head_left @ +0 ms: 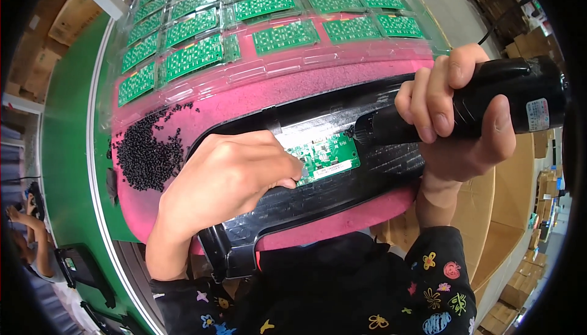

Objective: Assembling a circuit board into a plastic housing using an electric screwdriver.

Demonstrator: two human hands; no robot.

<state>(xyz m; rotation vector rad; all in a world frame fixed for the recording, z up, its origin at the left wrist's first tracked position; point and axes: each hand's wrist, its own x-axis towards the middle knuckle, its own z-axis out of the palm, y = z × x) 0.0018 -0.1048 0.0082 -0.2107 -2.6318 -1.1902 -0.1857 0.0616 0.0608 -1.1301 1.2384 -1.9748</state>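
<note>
A green circuit board (330, 156) with a white strip lies in a long black plastic housing (379, 170). My left hand (229, 167) is closed at the board's left edge, thumb and fingertips pinching it there. In my right hand (452, 102) is a thick black cylindrical power tool (510, 93), gripped around its body with the narrower nose pointing left. That nose reaches the board's upper right corner, by a small dark piece. I cannot tell whether it touches. My left hand covers part of the housing.
A pile of small black screw-like pieces (147, 154) rests left on the pink mat (244, 93). Clear plastic trays (244, 69) with rows of green boards stand beyond. A cardboard box (504, 237) is at right. At far left, another person's arm (30, 225) shows near black housings (85, 274).
</note>
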